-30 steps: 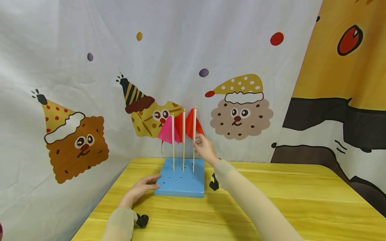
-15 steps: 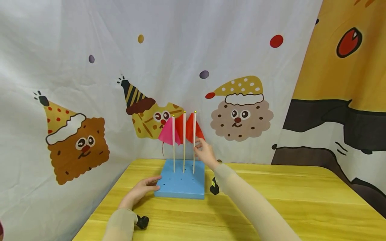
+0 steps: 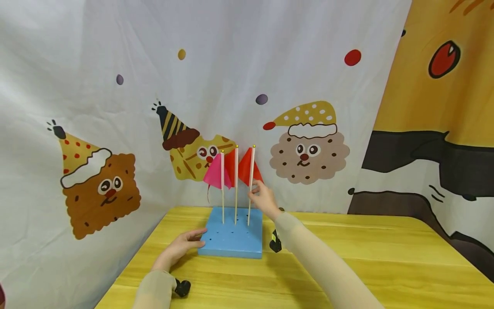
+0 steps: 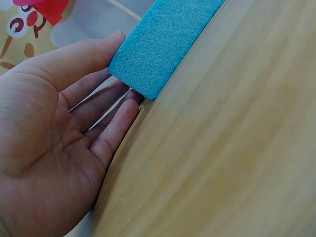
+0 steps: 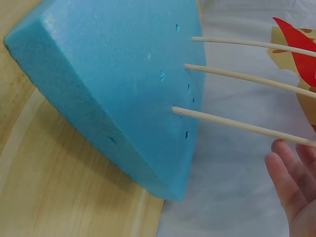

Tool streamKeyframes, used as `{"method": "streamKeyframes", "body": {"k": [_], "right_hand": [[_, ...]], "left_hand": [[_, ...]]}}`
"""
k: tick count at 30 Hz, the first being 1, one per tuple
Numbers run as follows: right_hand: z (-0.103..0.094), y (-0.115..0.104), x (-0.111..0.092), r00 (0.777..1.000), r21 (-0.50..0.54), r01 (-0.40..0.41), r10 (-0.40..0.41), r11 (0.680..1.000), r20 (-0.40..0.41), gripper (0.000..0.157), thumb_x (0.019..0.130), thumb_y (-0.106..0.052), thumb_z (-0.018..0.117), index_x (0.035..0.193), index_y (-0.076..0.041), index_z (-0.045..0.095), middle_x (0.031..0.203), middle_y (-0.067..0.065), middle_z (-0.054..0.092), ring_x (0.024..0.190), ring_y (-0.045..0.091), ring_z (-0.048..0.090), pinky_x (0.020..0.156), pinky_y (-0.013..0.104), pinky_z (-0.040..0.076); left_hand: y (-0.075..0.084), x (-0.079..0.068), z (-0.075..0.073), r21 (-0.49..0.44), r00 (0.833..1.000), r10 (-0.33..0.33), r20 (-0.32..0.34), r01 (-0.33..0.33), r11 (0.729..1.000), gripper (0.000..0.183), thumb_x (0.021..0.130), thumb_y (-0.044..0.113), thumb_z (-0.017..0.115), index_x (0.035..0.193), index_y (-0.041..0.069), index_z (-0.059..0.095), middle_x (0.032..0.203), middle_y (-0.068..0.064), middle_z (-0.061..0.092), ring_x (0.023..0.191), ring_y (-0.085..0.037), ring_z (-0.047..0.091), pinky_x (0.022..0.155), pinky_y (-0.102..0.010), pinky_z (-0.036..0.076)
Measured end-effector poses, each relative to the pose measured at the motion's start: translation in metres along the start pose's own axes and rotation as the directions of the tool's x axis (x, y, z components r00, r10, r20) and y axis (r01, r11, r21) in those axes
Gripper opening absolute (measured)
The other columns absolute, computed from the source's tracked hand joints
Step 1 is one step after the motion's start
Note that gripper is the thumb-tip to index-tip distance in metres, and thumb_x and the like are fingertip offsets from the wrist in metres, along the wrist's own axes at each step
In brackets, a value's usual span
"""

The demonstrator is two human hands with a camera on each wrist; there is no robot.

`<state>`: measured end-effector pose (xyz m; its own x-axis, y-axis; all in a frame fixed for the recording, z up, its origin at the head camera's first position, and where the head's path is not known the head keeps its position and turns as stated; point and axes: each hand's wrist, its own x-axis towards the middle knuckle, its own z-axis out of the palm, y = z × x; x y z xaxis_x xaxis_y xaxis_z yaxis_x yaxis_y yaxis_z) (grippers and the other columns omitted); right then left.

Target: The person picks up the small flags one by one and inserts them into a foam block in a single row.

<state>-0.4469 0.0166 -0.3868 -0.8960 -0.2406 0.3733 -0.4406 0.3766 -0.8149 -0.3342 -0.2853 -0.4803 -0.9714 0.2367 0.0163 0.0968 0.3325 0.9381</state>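
Three small flags on thin wooden sticks stand in a blue foam board [image 3: 231, 244]. One is a pink flag [image 3: 213, 172], one a red flag [image 3: 231, 165] in the middle, and one a right-hand red flag [image 3: 245, 168]. My right hand [image 3: 264, 199] pinches the stick of the right-hand flag just below its cloth; that stick leans slightly right. In the right wrist view, fingertips [image 5: 277, 160] lie right at this stick [image 5: 222, 120]. My left hand [image 4: 59, 123] rests against the board's front left corner, thumb and fingers nearly straight.
The board lies on a yellow wood-grain table [image 3: 347, 253]. Several small holes dot its top around the sticks. Behind the table hangs a white cloth [image 3: 231, 77] with cartoon figures.
The top of the right-hand flag has tilted a little to the right with my right hand. My left hand has kept its place at the board. The whole head view has shifted slightly.
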Motion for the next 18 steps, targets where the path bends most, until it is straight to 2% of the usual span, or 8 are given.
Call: {"method": "streamKeyframes", "body": {"k": [5,10,13,18], "right_hand": [[0.000,0.006,0.001,1.000,0.000,0.007,-0.007,1.000,0.001,0.042,0.093,-0.013,0.065,0.133,-0.007,0.052,0.098,0.012,0.064,0.066,0.019,0.067,0.056,0.032,0.056],[-0.002,0.013,0.001,0.999,0.015,0.030,-0.030,0.999,0.013,0.043,0.093,-0.015,0.065,0.133,-0.007,0.053,0.098,0.012,0.064,0.075,0.031,0.069,0.059,0.033,0.056],[-0.005,0.016,-0.001,1.000,0.048,0.012,-0.014,0.999,0.023,0.042,0.094,-0.019,0.066,0.132,-0.010,0.053,0.099,0.010,0.064,0.078,0.032,0.068,0.062,0.038,0.057],[-0.019,0.025,-0.010,1.000,0.113,-0.012,0.012,0.994,-0.002,0.043,0.096,-0.029,0.063,0.132,-0.008,0.054,0.101,0.016,0.064,0.069,0.024,0.066,0.067,0.052,0.056]], "left_hand": [[0.001,-0.001,0.001,-0.007,1.000,0.001,-0.005,-0.001,1.000,0.058,0.094,0.022,0.067,0.145,0.006,0.046,0.149,-0.021,0.039,0.134,-0.045,0.035,0.105,-0.058,0.033],[0.002,0.000,0.001,-0.007,1.000,-0.005,-0.005,0.004,1.000,0.057,0.094,0.023,0.067,0.145,0.006,0.047,0.148,-0.022,0.039,0.134,-0.045,0.035,0.105,-0.058,0.033],[0.002,0.000,0.001,0.004,1.000,-0.006,-0.003,0.006,1.000,0.058,0.093,0.024,0.067,0.144,0.007,0.047,0.148,-0.021,0.039,0.134,-0.044,0.035,0.105,-0.058,0.033],[0.002,0.002,0.000,0.018,1.000,0.001,0.010,-0.002,1.000,0.059,0.093,0.026,0.067,0.145,0.007,0.047,0.149,-0.020,0.039,0.134,-0.044,0.035,0.106,-0.057,0.033]]}}
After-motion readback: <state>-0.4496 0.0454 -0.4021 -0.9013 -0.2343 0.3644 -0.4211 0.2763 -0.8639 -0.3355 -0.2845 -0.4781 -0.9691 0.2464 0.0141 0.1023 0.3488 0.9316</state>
